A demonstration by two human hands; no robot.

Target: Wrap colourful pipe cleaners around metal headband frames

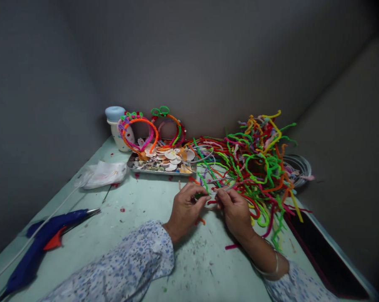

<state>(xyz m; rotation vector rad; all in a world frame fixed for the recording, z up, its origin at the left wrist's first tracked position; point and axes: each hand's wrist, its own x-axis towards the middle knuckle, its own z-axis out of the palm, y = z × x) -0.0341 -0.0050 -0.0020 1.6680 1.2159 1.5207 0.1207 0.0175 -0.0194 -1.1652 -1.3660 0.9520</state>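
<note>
Above the middle of the table, my left hand [187, 207] is closed in a pinch, thumb against forefinger. What lies between its fingertips is too small to make out. My right hand [236, 212] is just beside it, also pinching, with its fingertips a short gap from the left ones. A thin silvery band [229, 186] shows at the right fingertips and seems to be held there. Red and orange pipe cleaners lie under and around both hands. Right behind them spreads a big tangled pile of coloured pipe cleaners [265, 167].
A metal tray [160, 172] holds shell-like discs and small beads. Finished fuzzy headbands [156, 136] stand on it, beside a lidded jar [115, 132]. Left are a plastic bag [104, 174] and a blue glue gun [35, 251] with its cord. Wire hoops [305, 167] lie right.
</note>
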